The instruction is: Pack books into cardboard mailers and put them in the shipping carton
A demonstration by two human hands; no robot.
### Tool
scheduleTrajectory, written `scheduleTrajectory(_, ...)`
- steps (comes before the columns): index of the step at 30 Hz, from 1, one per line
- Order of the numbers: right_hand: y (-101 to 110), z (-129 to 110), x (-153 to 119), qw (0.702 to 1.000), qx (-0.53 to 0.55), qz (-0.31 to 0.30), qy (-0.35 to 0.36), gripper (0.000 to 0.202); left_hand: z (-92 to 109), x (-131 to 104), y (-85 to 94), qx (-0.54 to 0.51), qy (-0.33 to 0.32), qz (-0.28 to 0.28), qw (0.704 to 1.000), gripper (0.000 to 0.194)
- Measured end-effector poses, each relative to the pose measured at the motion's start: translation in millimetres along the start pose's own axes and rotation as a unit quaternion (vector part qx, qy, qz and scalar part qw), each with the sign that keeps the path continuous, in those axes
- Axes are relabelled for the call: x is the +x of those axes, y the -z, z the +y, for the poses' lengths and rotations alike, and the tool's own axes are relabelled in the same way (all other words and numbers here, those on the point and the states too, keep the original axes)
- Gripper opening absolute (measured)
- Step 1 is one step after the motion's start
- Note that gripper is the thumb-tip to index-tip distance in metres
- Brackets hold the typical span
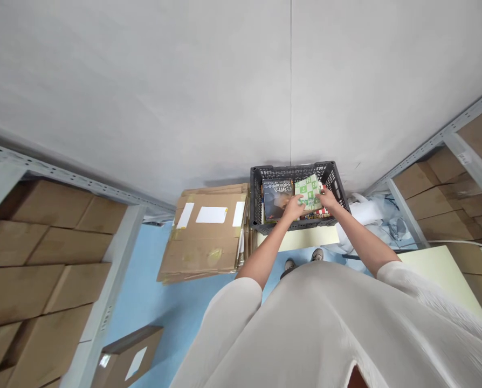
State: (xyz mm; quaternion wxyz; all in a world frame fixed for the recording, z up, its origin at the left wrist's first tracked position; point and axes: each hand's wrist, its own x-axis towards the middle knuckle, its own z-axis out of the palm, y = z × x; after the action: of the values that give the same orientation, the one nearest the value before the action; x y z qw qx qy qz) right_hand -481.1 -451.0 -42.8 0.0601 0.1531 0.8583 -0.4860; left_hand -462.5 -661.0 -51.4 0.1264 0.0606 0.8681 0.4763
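Head view, and we're right over the black crate (255,196), up near the wall (184,81), on a pale tabletop (305,238). Green-and-white book (309,188) is the one in play: inside the crate, R of the dark book (276,196), above other colourful books (319,214). L hand (293,209) has its near-left edge pinched, thumb on top; R hand (327,199) grips the R edge, thumb on top too, fingers beneath hidden. Can't tell if it's lifted or resting, tbh.

What could go wrong? Looks thin, so prob. bends or creases if the hands push together; might slip if one thumb eases off. Corner could snag the dark book's edge or the crate's side, b/c space is tight. Flattened boxes (202,237) stand just L of the crate, so a wide L elbow might knock 'em
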Motion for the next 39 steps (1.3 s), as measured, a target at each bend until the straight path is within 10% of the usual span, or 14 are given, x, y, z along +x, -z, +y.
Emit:
scheduleTrajectory(7, 59.0, -15.1, -37.8, 0.984, 0.166, 0.065, -0.009, 0.035, 37.7, 2.7, -5.6, -0.034, -0.115, 0.035, 0.992, 0.055)
scheduleTrajectory(15, 164.5, 30.7, -119.0, 0.948, 0.257, 0.190, 0.002, 0.046, 127.5, -15.2, -77.1, -0.100, -0.168, -0.033, 0.980, 0.025)
scheduleTrajectory(28, 282.0, 223.8, -286.0, 0.920, 0.224, 0.301, -0.117, 0.028, 197.3, -103.6, -294.3, -0.034, -0.166, -0.235, 0.957, 0.026)
scheduleTrajectory(39, 311.6, 364.0, -396.9, 0.881, 0.194, 0.309, -0.300, 0.020, 200.4, -178.5, -461.4, 0.057, -0.104, -0.370, 0.921, 0.023)
